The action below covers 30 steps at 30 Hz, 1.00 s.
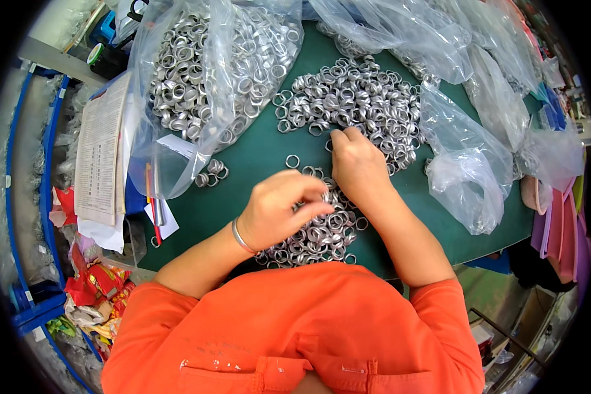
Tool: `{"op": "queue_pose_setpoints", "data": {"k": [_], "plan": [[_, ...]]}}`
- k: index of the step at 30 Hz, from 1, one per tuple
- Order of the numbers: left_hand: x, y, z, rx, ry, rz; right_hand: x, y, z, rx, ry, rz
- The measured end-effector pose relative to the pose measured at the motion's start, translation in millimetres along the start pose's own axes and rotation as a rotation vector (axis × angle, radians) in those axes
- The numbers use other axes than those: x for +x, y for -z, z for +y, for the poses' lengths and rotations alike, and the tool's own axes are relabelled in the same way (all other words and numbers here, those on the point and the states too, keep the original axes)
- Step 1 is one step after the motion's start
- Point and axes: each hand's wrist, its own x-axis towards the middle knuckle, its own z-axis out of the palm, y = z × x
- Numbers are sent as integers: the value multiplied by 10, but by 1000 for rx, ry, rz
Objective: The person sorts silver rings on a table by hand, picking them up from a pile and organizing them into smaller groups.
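Observation:
Silver metal rings lie in two heaps on a green tabletop. Above the edge of the near heap (315, 240), close to my body, is my left hand (279, 203), slightly blurred, thumb and forefinger apart with nothing visible between them. My right hand (358, 164) reaches to the front edge of the far heap (368, 92). Its fingers are curled together, and whatever they pinch is hidden beneath them. One loose ring (293, 161) lies on the table between the hands, and a small cluster of rings (211, 173) sits further left.
A large clear plastic bag (223, 79) full of rings stands at the back left. More clear bags (469, 157) lie along the back and right. Printed papers (102, 151) and pens (154, 203) are at the left edge, beside a blue-framed rack (49, 157).

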Motion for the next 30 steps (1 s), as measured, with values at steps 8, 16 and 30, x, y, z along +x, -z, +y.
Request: {"op": "queue_pose_setpoints", "data": {"k": [8, 16, 30], "plan": [[23, 59, -19, 69, -19, -10, -22, 21, 41, 177, -9, 21], [507, -83, -635, 475, -76, 6, -379, 302, -28, 1191, -571, -162], [287, -116, -409, -109, 404, -38, -836, 446, 159, 712, -279, 116]]}}
